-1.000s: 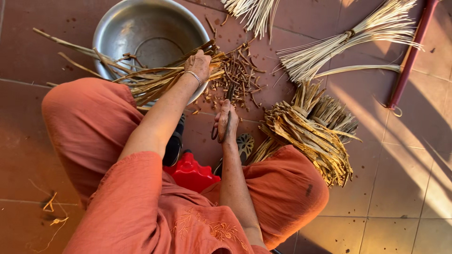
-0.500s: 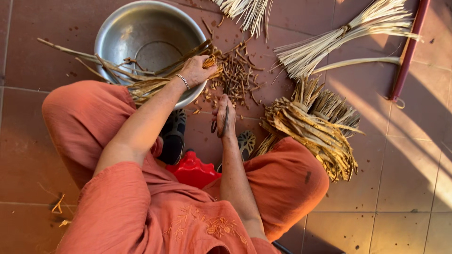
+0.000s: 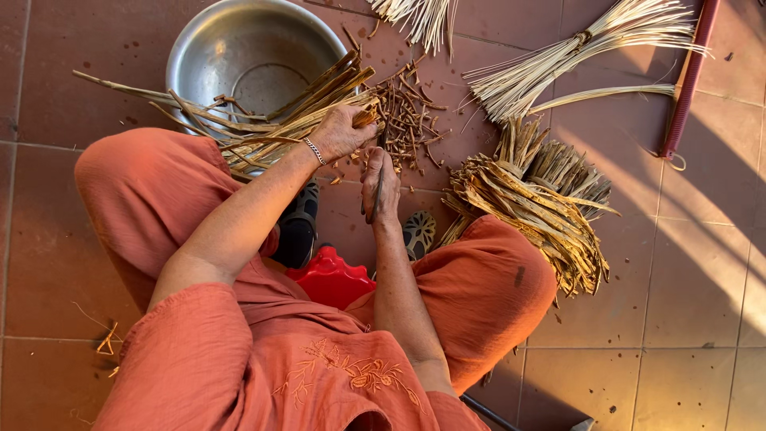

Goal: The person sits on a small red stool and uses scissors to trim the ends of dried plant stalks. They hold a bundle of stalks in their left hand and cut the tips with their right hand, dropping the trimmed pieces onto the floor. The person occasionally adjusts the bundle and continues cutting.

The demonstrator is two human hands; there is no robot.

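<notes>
head view: a seated person in orange clothes works over a tiled floor (image 3: 702, 303), looking straight down at both hands.
left hand (image 3: 341, 132): fingers wrapped tight round a bundle of dry leaf strips (image 3: 271, 120), clamped near its right end.
right hand (image 3: 381, 185): fingers together round a thin dark blade (image 3: 377, 191); the grip looks firm, though the palm side is hidden.
where the bundle is: it lies across the near rim of the steel basin (image 3: 247, 56), the gripped end just beside a heap of short brown trimmings (image 3: 403, 112).
long axis: the bundle runs left to right with a slight rise toward the right; the loose, splayed ends point left past the basin, the gathered ends point right toward the trimmings.
blade: its length runs roughly up and down the picture, tip toward the gripped end, so nearly across the bundle's axis.
doing it well: in my judgement, the left hand should hold the strips even and taut close to the cut, thumb clear of the edge, and the blade should move away from the body.
nearby: a pile of split husks (image 3: 535, 199) lies to the right, pale rib bunches (image 3: 558, 64) beyond it, a red stool (image 3: 331, 275) under the person.
</notes>
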